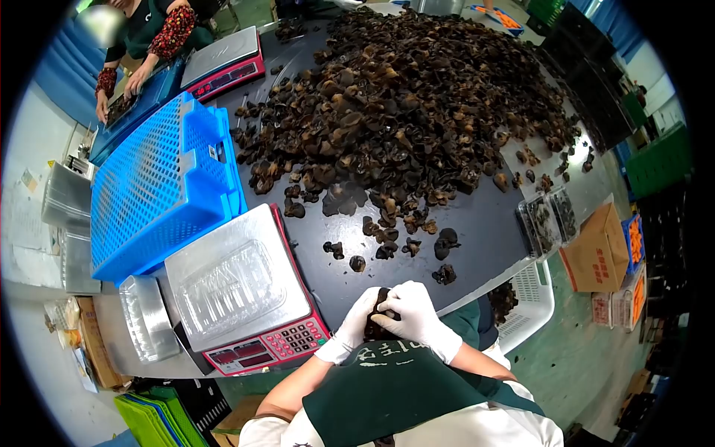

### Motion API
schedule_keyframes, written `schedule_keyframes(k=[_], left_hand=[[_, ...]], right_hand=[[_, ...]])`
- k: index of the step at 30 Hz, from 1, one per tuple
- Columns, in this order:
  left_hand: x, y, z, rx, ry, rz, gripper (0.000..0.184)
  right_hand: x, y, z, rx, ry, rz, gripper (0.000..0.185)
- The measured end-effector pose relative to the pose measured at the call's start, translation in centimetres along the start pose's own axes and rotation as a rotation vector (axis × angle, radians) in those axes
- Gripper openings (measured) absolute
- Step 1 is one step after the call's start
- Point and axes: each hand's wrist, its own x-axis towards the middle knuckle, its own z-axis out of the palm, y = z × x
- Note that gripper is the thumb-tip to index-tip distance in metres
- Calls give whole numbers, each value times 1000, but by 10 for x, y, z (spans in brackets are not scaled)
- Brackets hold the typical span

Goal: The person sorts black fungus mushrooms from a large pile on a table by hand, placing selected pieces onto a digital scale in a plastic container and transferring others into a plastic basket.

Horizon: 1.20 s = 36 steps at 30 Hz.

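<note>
My left hand point(358, 322), in a white glove, is closed around a dark wood ear mushroom point(377, 316) close to my apron. From the other side my right hand point(414, 313), gloved too, grips the same mushroom with bent fingers. Part of the mushroom is hidden by my fingers. Just beyond my hands, several loose wood ears point(383, 242) lie on the dark table point(320, 257). Farther back spreads a large pile of wood ear mushrooms point(417, 97). To the left of my hands is a red scale point(298, 339) with a clear plastic tray point(231, 283) on its plate.
An upturned blue crate point(153, 186) stands at the left behind the scale. Clear filled boxes point(547, 221) sit at the table's right edge, above a white basket point(532, 309) and near a cardboard box point(599, 249). At upper left, another person's hands point(138, 80) work near a second scale point(227, 67).
</note>
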Motion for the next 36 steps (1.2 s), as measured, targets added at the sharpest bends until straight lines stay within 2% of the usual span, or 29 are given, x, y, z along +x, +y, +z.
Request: schedule_keyframes(k=[1,2,6,8,9,12,14,15,17,19,20,22,23,25,27,28,29,31,33,34,35,36], left_hand=[[4,-4,-4,148,0,161,32],[6,-8,-7,202,-18,232,28],[8,-8,-13,252,-46,260,28],[6,-8,-4,210,110,264,26],[7,-8,-3,212,107,264,26],[2,0,5,113,134,214,29],[-12,24,21,-57,230,-219,32],[-10,23,16,-49,159,-259,25],[-9,19,10,-152,93,-234,23],[-7,17,3,-154,32,-207,23],[-6,17,1,-157,-30,-178,22],[-8,20,4,-142,-23,-178,22],[-8,22,5,-129,-12,-175,21],[-10,22,4,-127,5,-183,24],[-16,26,9,-64,86,-190,21],[-24,34,21,14,147,-153,22],[-29,38,18,102,95,-75,24],[-52,64,29,173,123,83,28],[-84,97,43,209,255,314,29],[-99,110,45,224,347,449,27],[-111,122,43,238,436,589,26],[-117,131,33,283,531,793,23]], right_hand=[[0,1,5,8,25,1,15],[-1,3,10,17,48,3,14],[-8,9,21,43,30,39,14],[-9,10,22,5,43,26,11],[-8,9,21,3,45,26,11],[-6,4,13,22,34,39,8],[-4,7,6,132,182,44,6],[-5,19,-3,189,72,85,9],[-9,22,-20,130,276,223,13],[-24,41,-36,57,305,404,18],[-28,45,-47,-102,243,442,19],[-37,55,-65,-399,94,512,18],[-44,63,-65,-454,110,546,12],[-48,70,-62,-591,258,443,9],[-43,62,-58,-423,174,515,13],[-38,58,-54,-314,156,436,17],[-35,58,-44,-276,153,355,17],[-18,43,-28,-208,67,342,18],[-3,39,-7,-157,109,261,22],[2,41,2,-167,82,232,29],[9,38,6,-185,54,259,32],[11,43,15,-187,58,249,30]])
